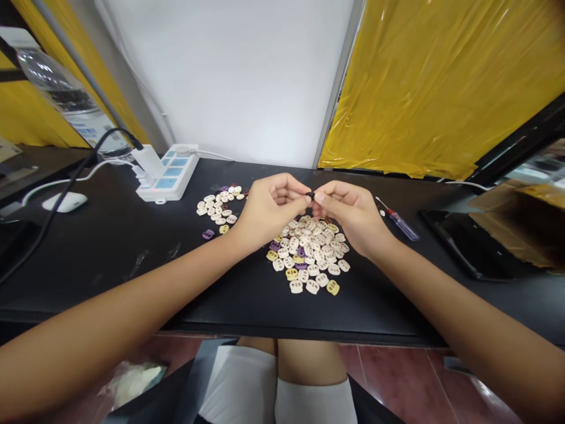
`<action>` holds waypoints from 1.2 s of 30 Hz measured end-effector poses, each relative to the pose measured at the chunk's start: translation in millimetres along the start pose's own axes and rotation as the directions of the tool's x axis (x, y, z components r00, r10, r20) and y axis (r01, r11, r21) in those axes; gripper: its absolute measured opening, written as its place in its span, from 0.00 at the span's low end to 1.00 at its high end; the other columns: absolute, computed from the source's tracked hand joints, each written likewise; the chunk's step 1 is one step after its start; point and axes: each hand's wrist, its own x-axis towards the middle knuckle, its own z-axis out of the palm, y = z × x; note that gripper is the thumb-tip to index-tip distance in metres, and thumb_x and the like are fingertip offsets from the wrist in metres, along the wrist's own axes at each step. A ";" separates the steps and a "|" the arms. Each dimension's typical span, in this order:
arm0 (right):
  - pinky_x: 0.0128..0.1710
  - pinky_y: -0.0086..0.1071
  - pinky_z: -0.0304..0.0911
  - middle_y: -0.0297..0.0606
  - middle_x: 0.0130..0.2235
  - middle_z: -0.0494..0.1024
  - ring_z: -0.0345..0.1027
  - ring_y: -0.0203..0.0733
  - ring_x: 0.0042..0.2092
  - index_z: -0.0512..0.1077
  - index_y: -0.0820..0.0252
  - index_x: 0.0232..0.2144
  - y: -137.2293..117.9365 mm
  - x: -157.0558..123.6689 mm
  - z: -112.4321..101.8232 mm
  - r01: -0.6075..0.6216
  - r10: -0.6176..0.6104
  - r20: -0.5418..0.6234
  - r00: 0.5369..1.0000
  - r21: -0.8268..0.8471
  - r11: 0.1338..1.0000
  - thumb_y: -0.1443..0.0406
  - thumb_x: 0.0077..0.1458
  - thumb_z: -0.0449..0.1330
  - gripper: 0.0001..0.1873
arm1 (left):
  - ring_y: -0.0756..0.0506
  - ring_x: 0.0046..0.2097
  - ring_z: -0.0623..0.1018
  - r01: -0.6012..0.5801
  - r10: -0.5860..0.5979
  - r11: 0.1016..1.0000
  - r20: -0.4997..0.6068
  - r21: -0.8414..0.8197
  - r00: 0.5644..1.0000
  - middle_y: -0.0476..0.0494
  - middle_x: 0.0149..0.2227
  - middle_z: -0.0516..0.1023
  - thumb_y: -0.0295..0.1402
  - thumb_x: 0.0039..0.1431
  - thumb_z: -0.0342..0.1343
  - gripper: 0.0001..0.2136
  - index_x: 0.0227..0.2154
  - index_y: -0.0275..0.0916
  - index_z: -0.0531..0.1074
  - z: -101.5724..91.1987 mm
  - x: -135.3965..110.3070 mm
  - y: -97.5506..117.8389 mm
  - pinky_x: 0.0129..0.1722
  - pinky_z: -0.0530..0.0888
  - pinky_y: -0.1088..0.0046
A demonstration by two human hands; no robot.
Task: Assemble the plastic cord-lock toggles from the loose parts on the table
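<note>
Over the black table my left hand (279, 203) and my right hand (346, 209) meet fingertip to fingertip. Both are closed in a pinch on one small dark piece (311, 195), mostly covered by the fingers, so its exact kind does not show. Below them lies a large pile of two-holed plastic cord locks (313, 250), mostly cream, with some yellow and purple ones. A smaller group of cord locks (216, 206) is spread left of my left hand. Right of my right hand lies a screwdriver (402, 226) with a purple, red-ended handle.
A white power strip (170, 176) with plugged-in cables stands at the back left, near a water bottle (73, 97) and a white mouse (65, 202). On the right are a black flat device (463, 244) and an open cardboard box (521, 218). The table's front edge (291, 330) runs above my knees.
</note>
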 end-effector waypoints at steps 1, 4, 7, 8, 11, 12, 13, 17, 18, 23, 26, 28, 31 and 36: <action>0.33 0.32 0.67 0.34 0.26 0.76 0.69 0.35 0.29 0.77 0.60 0.29 -0.9 1.2 -3.6 -0.052 0.050 0.051 0.997 0.048 0.997 0.63 0.54 0.69 0.07 | 0.54 0.26 0.77 0.025 -0.024 0.999 0.016 -0.028 1.000 0.49 0.25 0.80 0.23 0.50 0.66 0.05 0.30 0.34 0.78 -1.1 0.1 0.0 0.29 0.75 0.78; 0.34 0.31 0.67 0.33 0.27 0.76 0.69 0.34 0.30 0.79 0.60 0.30 -1.9 2.8 -9.8 -0.171 0.151 0.149 0.977 0.131 0.977 0.61 0.52 0.72 0.09 | 0.54 0.26 0.77 0.079 -0.070 0.989 0.069 -0.124 0.995 0.49 0.25 0.80 0.26 0.52 0.67 0.04 0.32 0.35 0.79 -4.2 0.4 -1.7 0.30 0.76 0.78; 0.35 0.31 0.67 0.31 0.26 0.75 0.68 0.34 0.30 0.79 0.58 0.30 0.6 1.7 -8.4 -0.197 0.171 0.157 0.973 0.165 0.967 0.58 0.50 0.74 0.11 | 0.54 0.27 0.76 0.117 -0.102 0.975 0.089 -0.188 0.991 0.49 0.25 0.80 0.26 0.51 0.68 0.04 0.31 0.35 0.80 -6.0 0.0 -3.9 0.31 0.75 0.78; 0.35 0.31 0.67 0.31 0.26 0.75 0.67 0.34 0.30 0.79 0.57 0.30 1.9 1.2 -7.0 -0.192 0.167 0.149 0.975 0.175 0.966 0.57 0.49 0.74 0.12 | 0.54 0.26 0.76 0.133 -0.118 0.972 0.087 -0.195 0.989 0.49 0.25 0.80 0.26 0.51 0.68 0.04 0.31 0.35 0.80 -6.1 -0.4 -4.1 0.30 0.75 0.78; 0.35 0.32 0.67 0.31 0.26 0.75 0.67 0.35 0.30 0.78 0.56 0.30 6.1 -0.3 -2.9 -0.171 0.151 0.114 0.982 0.186 0.968 0.56 0.47 0.75 0.14 | 0.54 0.26 0.76 0.170 -0.160 0.965 0.066 -0.200 0.985 0.48 0.25 0.80 0.25 0.50 0.68 0.04 0.29 0.36 0.79 -4.8 -2.6 -3.1 0.29 0.75 0.77; 0.35 0.32 0.67 0.31 0.27 0.75 0.66 0.35 0.30 0.78 0.56 0.30 7.5 -0.6 -1.8 -0.160 0.144 0.098 0.985 0.183 0.970 0.56 0.47 0.75 0.14 | 0.54 0.26 0.77 0.178 -0.170 0.963 0.057 -0.202 0.984 0.48 0.25 0.80 0.24 0.50 0.68 0.04 0.29 0.36 0.79 -4.0 -3.4 -2.6 0.29 0.75 0.77; 0.35 0.32 0.67 0.31 0.27 0.74 0.66 0.35 0.31 0.77 0.56 0.30 8.8 -1.0 -0.8 -0.151 0.139 0.081 0.987 0.177 0.973 0.55 0.47 0.75 0.15 | 0.53 0.27 0.77 0.185 -0.178 0.960 0.049 -0.209 0.983 0.48 0.25 0.81 0.25 0.50 0.67 0.04 0.29 0.36 0.79 -3.1 -4.3 -2.2 0.29 0.75 0.76; 0.35 0.33 0.66 0.31 0.28 0.74 0.65 0.35 0.31 0.76 0.56 0.31 13.4 -2.5 2.2 -0.135 0.128 0.051 0.991 0.178 0.975 0.54 0.47 0.74 0.16 | 0.53 0.28 0.79 0.217 -0.216 0.940 0.033 -0.262 0.976 0.47 0.26 0.82 0.24 0.49 0.67 0.05 0.29 0.36 0.79 0.2 -7.1 -2.6 0.31 0.76 0.77; 0.34 0.32 0.65 0.30 0.28 0.73 0.65 0.35 0.30 0.75 0.56 0.31 14.0 -2.7 2.6 -0.135 0.127 0.054 0.990 0.184 0.974 0.55 0.47 0.74 0.15 | 0.53 0.28 0.79 0.223 -0.222 0.937 0.032 -0.271 0.974 0.47 0.26 0.81 0.23 0.49 0.67 0.05 0.30 0.36 0.79 0.6 -7.6 -3.1 0.31 0.76 0.77; 0.34 0.31 0.64 0.29 0.26 0.72 0.65 0.34 0.30 0.75 0.56 0.30 9.7 -1.2 -0.9 -0.156 0.140 0.097 0.985 0.197 0.968 0.58 0.49 0.74 0.13 | 0.53 0.28 0.79 0.188 -0.183 0.953 0.042 -0.236 0.982 0.48 0.25 0.80 0.23 0.51 0.67 0.04 0.30 0.35 0.79 0.1 -6.9 -2.1 0.30 0.75 0.77; 0.33 0.31 0.63 0.31 0.27 0.73 0.65 0.34 0.29 0.76 0.57 0.31 0.7 3.5 -8.8 -0.174 0.151 0.144 0.978 0.167 0.971 0.61 0.49 0.73 0.11 | 0.52 0.29 0.79 0.093 -0.079 0.983 0.095 -0.160 0.992 0.48 0.27 0.81 0.25 0.53 0.67 0.04 0.32 0.35 0.79 -0.6 -3.6 3.0 0.32 0.76 0.76; 0.32 0.32 0.63 0.32 0.28 0.73 0.64 0.35 0.29 0.76 0.58 0.31 -6.1 8.0 -16.4 -0.154 0.139 0.111 0.984 0.138 0.978 0.61 0.50 0.71 0.10 | 0.51 0.31 0.79 0.020 -0.007 0.995 0.129 -0.095 0.992 0.47 0.29 0.82 0.26 0.54 0.66 0.04 0.34 0.35 0.79 -1.1 -1.5 6.0 0.34 0.77 0.75; 0.31 0.33 0.62 0.33 0.28 0.71 0.64 0.37 0.30 0.75 0.57 0.31 -13.0 15.4 -31.2 -0.087 0.089 -0.013 0.996 0.086 0.992 0.60 0.53 0.67 0.07 | 0.51 0.31 0.78 -0.052 0.046 0.998 0.175 0.031 0.983 0.47 0.31 0.82 0.27 0.56 0.63 0.04 0.35 0.38 0.80 -2.6 0.3 5.2 0.33 0.75 0.74; 0.29 0.30 0.61 0.33 0.27 0.71 0.63 0.34 0.28 0.75 0.59 0.28 -10.2 26.4 -59.5 -0.139 0.136 -0.083 0.987 -0.021 0.990 0.64 0.52 0.67 0.06 | 0.51 0.26 0.72 -0.143 0.043 0.940 0.310 0.309 0.950 0.47 0.28 0.80 0.29 0.59 0.60 0.05 0.34 0.38 0.82 -5.9 -0.1 -4.6 0.26 0.67 0.73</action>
